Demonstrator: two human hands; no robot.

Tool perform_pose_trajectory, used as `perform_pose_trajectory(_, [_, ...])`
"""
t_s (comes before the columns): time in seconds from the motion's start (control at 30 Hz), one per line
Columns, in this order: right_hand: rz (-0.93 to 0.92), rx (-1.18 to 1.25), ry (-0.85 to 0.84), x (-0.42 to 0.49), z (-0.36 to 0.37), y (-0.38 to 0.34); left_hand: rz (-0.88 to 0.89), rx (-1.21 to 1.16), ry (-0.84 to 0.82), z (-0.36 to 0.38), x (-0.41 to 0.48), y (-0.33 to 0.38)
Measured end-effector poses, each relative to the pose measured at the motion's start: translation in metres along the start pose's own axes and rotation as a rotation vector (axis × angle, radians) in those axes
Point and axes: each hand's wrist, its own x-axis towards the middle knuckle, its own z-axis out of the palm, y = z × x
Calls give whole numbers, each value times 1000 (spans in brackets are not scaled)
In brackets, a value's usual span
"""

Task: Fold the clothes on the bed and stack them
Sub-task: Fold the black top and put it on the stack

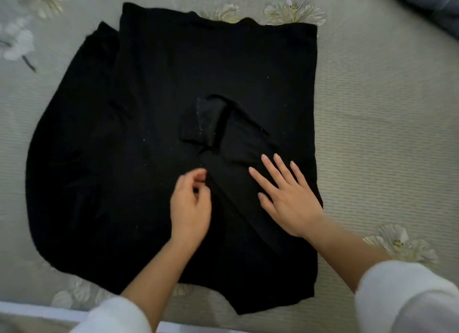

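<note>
A black top (154, 104) lies spread on the bed, its right side folded in to a straight edge and its right sleeve (233, 144) laid across the body, cuff near the middle. My right hand (285, 193) rests flat on that sleeve with straight, spread fingers. My left hand (191, 203) sits just left of the sleeve's edge, fingers curled; whether they pinch the cloth is unclear. The left sleeve bulges out unfolded at the left.
The bed cover (372, 109) is pale grey with white flower prints. A grey-blue bundle of cloth (432, 7) lies at the top right corner. The bed's near edge (37, 310) runs along the bottom left.
</note>
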Motion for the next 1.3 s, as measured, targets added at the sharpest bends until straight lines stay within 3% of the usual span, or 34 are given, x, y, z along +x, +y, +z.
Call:
perform_pose_trajectory(0.07, [22,7,8,1,4,-4,-269,-214,61,-5,43,18])
perform_pose_trajectory(0.17, [46,-5,10,0,8,-6,-710,-635,-14,-7,103,40])
perform_pose_trajectory(0.27, [66,-27,12,2,7,-9,-863,-656,-123,-8,133,56])
perform_pose_trajectory(0.4, [172,-10,11,4,-1,-22,-663,-506,-6,-30,151,61])
perform_pose_trajectory(0.57, [270,57,101,15,-12,-54,-275,-469,-104,-69,189,81])
perform_pose_trajectory(0.7, [419,211,154,42,-16,-74,-337,-517,-175,-70,218,76])
perform_pose_trajectory(0.77, [490,240,134,50,-12,-78,-416,-397,-264,-64,226,60])
perform_pose_trajectory(0.83, [515,249,134,53,-7,-80,-362,-287,-273,-59,230,49])
perform_pose_trajectory(0.97, [497,225,167,52,-7,-84,-98,-293,-208,-59,239,45])
perform_pose_trajectory(1.17, [428,220,157,66,-18,-106,28,46,-299,-76,229,30])
perform_pose_trajectory(1.3, [297,240,150,93,-37,-139,222,150,-165,-126,204,15])
